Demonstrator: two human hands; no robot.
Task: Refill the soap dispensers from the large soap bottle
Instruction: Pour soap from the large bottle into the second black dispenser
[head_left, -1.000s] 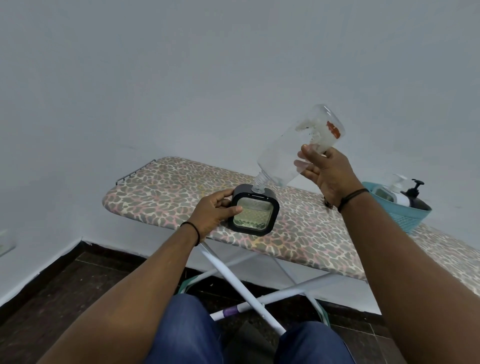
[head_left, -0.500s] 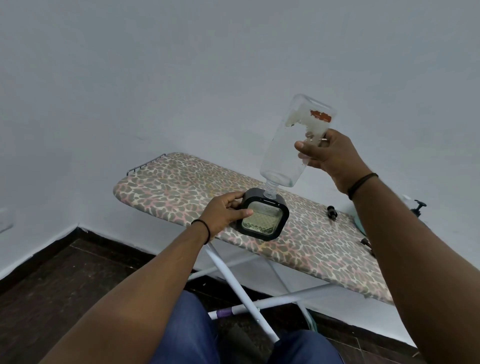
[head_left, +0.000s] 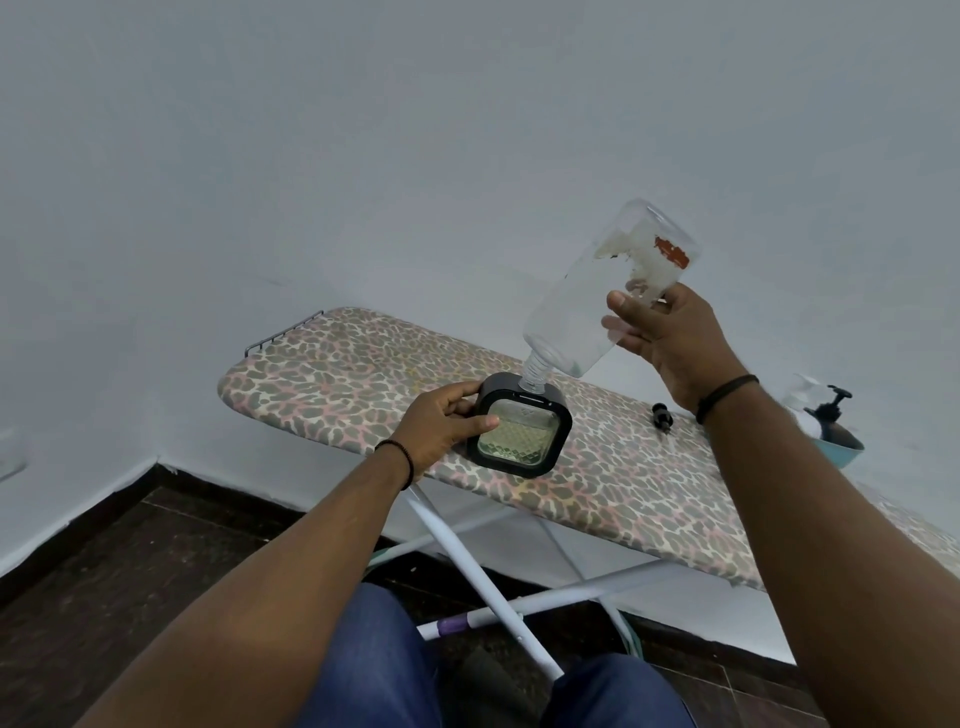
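Since the earlier frame, the large soap bottle (head_left: 597, 296) had tipped from nearly upright over the dispenser to a slant, base up toward the right, its neck staying at the opening on top of the black square soap dispenser (head_left: 519, 423). The right hand (head_left: 670, 343) gripped the clear bottle near its raised base, fingers curled round it; a torn white and red label remnant clung there. Whether any soap was running through the neck could not be made out.

The left hand (head_left: 441, 426) held the dispenser's left side, thumb across its front window and fingers over its top edge. The dispenser stood on the leopard-print ironing board (head_left: 337, 374), near its front edge.

A small black cap (head_left: 662, 415) lay on the board behind the right wrist. At the far right, a blue basket (head_left: 841, 454) showed only partly behind the right forearm, with a black pump head (head_left: 831, 402) and a blurred pale pump beside it.
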